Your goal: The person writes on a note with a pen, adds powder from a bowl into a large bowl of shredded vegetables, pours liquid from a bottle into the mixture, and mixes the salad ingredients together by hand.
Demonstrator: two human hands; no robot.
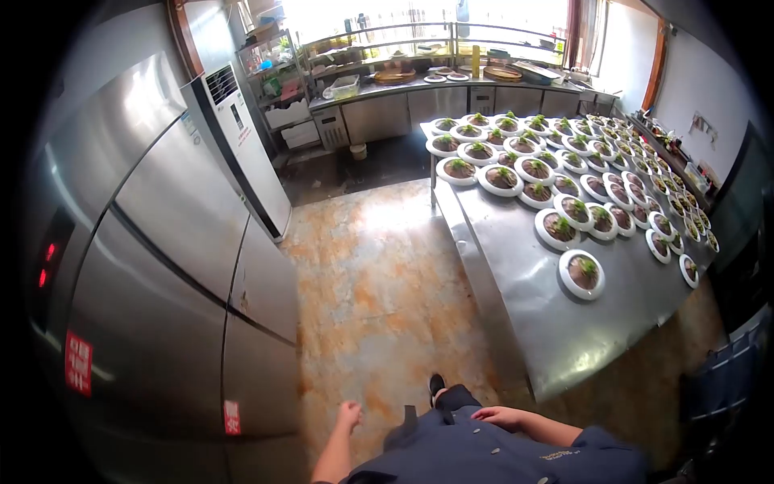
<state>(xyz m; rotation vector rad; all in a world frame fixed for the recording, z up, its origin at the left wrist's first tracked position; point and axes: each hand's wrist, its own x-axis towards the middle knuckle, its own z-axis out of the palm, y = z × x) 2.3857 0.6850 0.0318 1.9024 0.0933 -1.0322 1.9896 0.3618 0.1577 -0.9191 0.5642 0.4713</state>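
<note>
My left hand (349,415) hangs over the floor at my left side with its fingers curled in, and nothing shows in it. Across the front of my dark blue jacket (451,440) lies my right hand (498,415), its fingers stretched loosely near the waist, holding nothing that I can see. Nearest to the right hand is the stainless steel table (556,339). Many white-rimmed plates of dark food with green garnish stand on it, the closest being a plate (582,274) by itself. Neither hand touches the plates.
Steel refrigerators (169,234) line the left side, with a white air conditioner (246,137) beyond. A tiled floor (371,282) runs between them and the table. At the back stand a steel counter (387,87) and a loaded shelf rack (278,81). One shoe (436,383) shows below me.
</note>
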